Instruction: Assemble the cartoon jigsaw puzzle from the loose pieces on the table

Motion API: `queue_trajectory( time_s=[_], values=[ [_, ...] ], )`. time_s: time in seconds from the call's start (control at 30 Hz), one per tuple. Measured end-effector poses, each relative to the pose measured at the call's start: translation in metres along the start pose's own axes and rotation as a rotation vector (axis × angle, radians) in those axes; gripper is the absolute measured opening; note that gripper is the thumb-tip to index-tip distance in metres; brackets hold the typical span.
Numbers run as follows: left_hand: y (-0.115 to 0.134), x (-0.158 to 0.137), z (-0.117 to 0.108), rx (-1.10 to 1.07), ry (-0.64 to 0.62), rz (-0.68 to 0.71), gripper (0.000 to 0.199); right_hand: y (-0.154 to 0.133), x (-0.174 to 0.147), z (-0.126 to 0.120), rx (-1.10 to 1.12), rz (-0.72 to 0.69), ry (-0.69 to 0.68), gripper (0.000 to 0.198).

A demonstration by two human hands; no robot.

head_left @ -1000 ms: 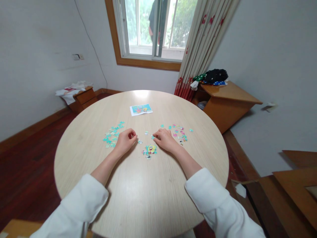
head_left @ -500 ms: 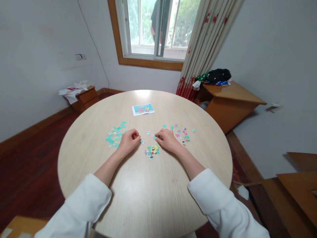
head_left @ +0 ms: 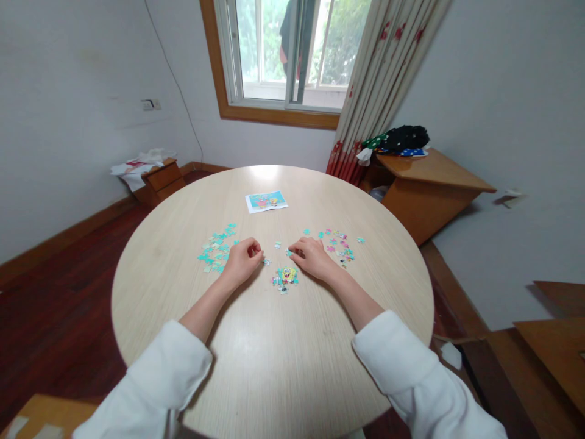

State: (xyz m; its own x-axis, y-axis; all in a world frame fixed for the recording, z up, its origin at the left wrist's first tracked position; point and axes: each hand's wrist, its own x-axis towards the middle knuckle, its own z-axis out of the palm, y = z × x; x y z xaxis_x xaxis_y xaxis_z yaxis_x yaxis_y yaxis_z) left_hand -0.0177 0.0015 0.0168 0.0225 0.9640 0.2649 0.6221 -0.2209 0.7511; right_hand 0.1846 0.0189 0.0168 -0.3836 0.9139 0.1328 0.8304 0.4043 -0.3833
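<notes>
The round table [head_left: 283, 366] lies under both my hands and spreads well out past them on every side. Beyond my hands, past its far edge, is the window [head_left: 258, 58], with the flowered curtain [head_left: 384, 73] hanging to its right. Out past my right hand, off the table, a wooden desk [head_left: 429, 189] has dark cloth heaped on it.

My left hand [head_left: 244, 261] is curled, thumb and forefinger brought together at the tips; I can't tell whether anything is between them. My right hand [head_left: 311, 256] is bent over, fingertips at a small teal piece [head_left: 288, 251]; I can't tell whether I'm pinching it or only touching it.

Farther off, ahead of the gap between my hands, lies the printed picture [head_left: 266, 202]. Teal pieces [head_left: 220, 251] are scattered just left of my left hand, and mixed pieces [head_left: 331, 249], some pink, lie just right of my right. Nearer me, between my wrists, sits the joined patch [head_left: 287, 275] with its yellow face. One loose piece [head_left: 267, 261] is right beside my left fingertips; another single piece [head_left: 278, 244] lies between my hands.
</notes>
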Motion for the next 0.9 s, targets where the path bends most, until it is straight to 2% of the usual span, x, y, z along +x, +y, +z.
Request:
queue_trajectory(
  time_s=[0.9],
  values=[
    [0.0025, -0.0001, 0.0017, -0.024, -0.034, 0.006, 0.006, -0.0019, -0.0017, -0.0001, 0.030, 0.006, 0.016, 0.014]
  ],
)
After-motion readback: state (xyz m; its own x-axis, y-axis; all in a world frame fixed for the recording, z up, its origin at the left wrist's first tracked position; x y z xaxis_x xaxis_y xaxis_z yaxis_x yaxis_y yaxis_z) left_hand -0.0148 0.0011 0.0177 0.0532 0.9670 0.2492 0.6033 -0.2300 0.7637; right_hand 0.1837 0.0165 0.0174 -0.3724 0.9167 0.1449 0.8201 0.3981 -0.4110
